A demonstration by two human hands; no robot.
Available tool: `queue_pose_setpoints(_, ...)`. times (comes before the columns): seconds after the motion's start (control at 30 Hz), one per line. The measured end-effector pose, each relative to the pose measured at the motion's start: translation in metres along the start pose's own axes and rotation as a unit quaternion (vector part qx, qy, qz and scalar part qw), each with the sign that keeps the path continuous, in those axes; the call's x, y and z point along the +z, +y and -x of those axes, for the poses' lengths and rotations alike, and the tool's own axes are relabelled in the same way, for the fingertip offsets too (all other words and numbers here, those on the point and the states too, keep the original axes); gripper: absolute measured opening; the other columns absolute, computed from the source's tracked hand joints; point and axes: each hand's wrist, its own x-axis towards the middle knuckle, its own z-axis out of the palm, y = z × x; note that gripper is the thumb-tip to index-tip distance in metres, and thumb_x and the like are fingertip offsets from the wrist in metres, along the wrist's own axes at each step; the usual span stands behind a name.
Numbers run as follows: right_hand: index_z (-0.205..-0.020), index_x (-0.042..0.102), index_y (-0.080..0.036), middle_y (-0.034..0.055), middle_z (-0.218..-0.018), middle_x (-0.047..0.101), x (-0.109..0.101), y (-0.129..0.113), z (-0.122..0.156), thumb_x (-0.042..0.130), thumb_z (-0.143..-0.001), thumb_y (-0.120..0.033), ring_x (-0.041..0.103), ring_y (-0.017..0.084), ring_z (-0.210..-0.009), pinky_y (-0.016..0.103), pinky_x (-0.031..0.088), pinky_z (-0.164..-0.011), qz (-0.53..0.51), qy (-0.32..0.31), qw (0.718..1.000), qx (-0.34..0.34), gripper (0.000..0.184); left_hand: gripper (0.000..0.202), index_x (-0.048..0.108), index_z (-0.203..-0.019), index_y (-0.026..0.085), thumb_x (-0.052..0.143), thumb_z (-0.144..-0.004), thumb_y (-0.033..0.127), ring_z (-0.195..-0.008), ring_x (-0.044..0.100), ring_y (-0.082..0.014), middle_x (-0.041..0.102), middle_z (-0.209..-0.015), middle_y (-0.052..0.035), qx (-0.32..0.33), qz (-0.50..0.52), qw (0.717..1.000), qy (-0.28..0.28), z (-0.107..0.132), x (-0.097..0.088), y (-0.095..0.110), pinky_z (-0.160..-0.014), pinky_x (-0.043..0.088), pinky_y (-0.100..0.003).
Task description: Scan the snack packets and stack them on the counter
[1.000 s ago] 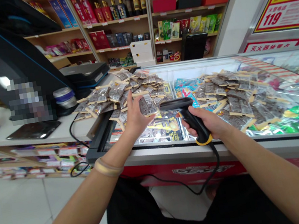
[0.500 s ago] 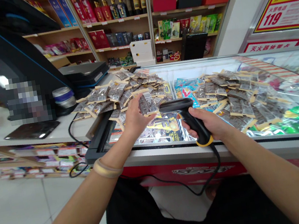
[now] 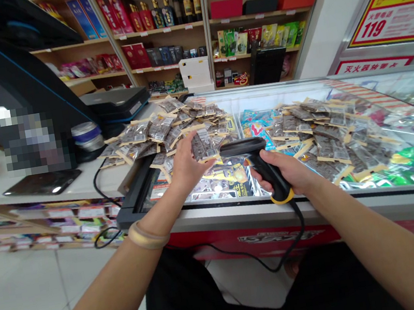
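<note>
**Packet held up to scanner over freezer lid**

Hard to read first: part of the screen unit at far left is pixelated, so we can't tell what it shows. Print on the packet is too small & blurred to read; we see only dark contents in a clear pouch w/ a pale tan strip at the edge. Scanner window faces away from us, so no beam or light is visible. Both our forearms run off the bottom of the frame. The scanner's cable drops below the freezer edge and loops in front of our dark clothing.

Our left hand (image 3: 185, 166) has its fingers (image 3: 188, 142) closed round one packet (image 3: 202, 144), lifted just above the glass lid, just beside the scanner head. Our right hand (image 3: 290, 170) is wrapped tight on the grip of the scanner (image 3: 255, 160): black body, yellow butt, head pointing left at the packet.

Packet looks same as the two heaps: one pile (image 3: 166, 130) spilling from the worktop (image 3: 89, 181) onto the freezer (image 3: 239, 210), another pile (image 3: 330, 138) to the right on the glass. Shelves (image 3: 167, 27) w/ bottles & boxes stand behind.
</note>
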Motion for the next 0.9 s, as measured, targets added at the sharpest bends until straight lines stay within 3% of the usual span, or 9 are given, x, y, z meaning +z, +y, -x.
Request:
queue_pose_setpoints(0.17,-0.084,0.061,-0.017,0.0002,-0.063,0.062,-0.003,-0.002,-0.003,0.079,-0.073,-0.062,0.051,0.009,-0.041,0.021,0.04,-0.038,-0.043,0.011,0.999,-0.007,0.05,0.081,0.052,-0.14,0.02,0.088,-0.068,0.029,-0.113,0.067,-0.0287,0.062,-0.135,-0.0151,-0.029,0.006,1.0,-0.01,-0.006,-0.004,0.009,-0.089,0.061,-0.04)
queue_pose_setpoints(0.33,-0.089,0.061,-0.018,-0.0019,-0.064,0.06,-0.022,-0.028,0.01,0.078,-0.074,-0.06,0.048,0.008,-0.043,0.021,0.04,-0.04,-0.088,0.043,0.994,-0.051,0.047,0.083,0.05,-0.141,0.021,0.089,-0.068,0.032,-0.119,0.066,-0.029,0.061,-0.137,-0.0152,-0.012,0.076,0.997,0.002,-0.04,0.009,0.041,-0.096,0.06,-0.041)
queue_pose_setpoints(0.53,-0.096,0.065,-0.019,-0.0007,-0.067,0.058,-0.079,-0.071,0.054,0.069,-0.085,-0.058,0.047,0.01,-0.047,0.022,0.04,-0.042,-0.071,0.121,0.982,-0.129,0.041,0.087,0.049,-0.142,0.021,0.09,-0.067,0.033,-0.128,0.062,-0.0286,0.06,-0.141,-0.015,0.041,0.124,0.991,-0.03,-0.094,0.072,0.109,-0.109,0.054,-0.043)
queue_pose_setpoints(0.7,-0.096,0.065,-0.021,-0.0004,-0.068,0.055,-0.128,-0.084,0.083,0.065,-0.088,-0.06,0.045,0.01,-0.048,0.023,0.039,-0.043,-0.05,0.191,0.96,-0.196,0.04,0.084,0.051,-0.139,0.018,0.09,-0.066,0.034,-0.126,0.062,-0.0282,0.063,-0.139,-0.0147,0.048,0.15,0.985,-0.07,-0.126,0.133,0.163,-0.111,0.049,-0.043)
queue_pose_setpoints(0.8,-0.095,0.066,-0.02,0.0,-0.068,0.054,-0.145,-0.083,0.09,0.063,-0.089,-0.06,0.043,0.011,-0.048,0.023,0.04,-0.042,-0.059,0.221,0.951,-0.207,0.04,0.085,0.05,-0.141,0.019,0.089,-0.068,0.038,-0.123,0.064,-0.0289,0.066,-0.135,-0.0132,0.021,0.123,0.986,-0.113,-0.138,0.157,0.183,-0.108,0.05,-0.042)
queue_pose_setpoints(0.9,-0.094,0.066,-0.02,0.0001,-0.068,0.054,-0.155,-0.075,0.091,0.062,-0.09,-0.059,0.043,0.01,-0.048,0.022,0.04,-0.042,-0.083,0.241,0.945,-0.207,0.04,0.079,0.055,-0.137,0.017,0.084,-0.071,0.049,-0.126,0.062,-0.0354,0.069,-0.131,-0.0167,-0.005,0.029,0.983,-0.183,-0.142,0.173,0.191,-0.109,0.047,-0.047)
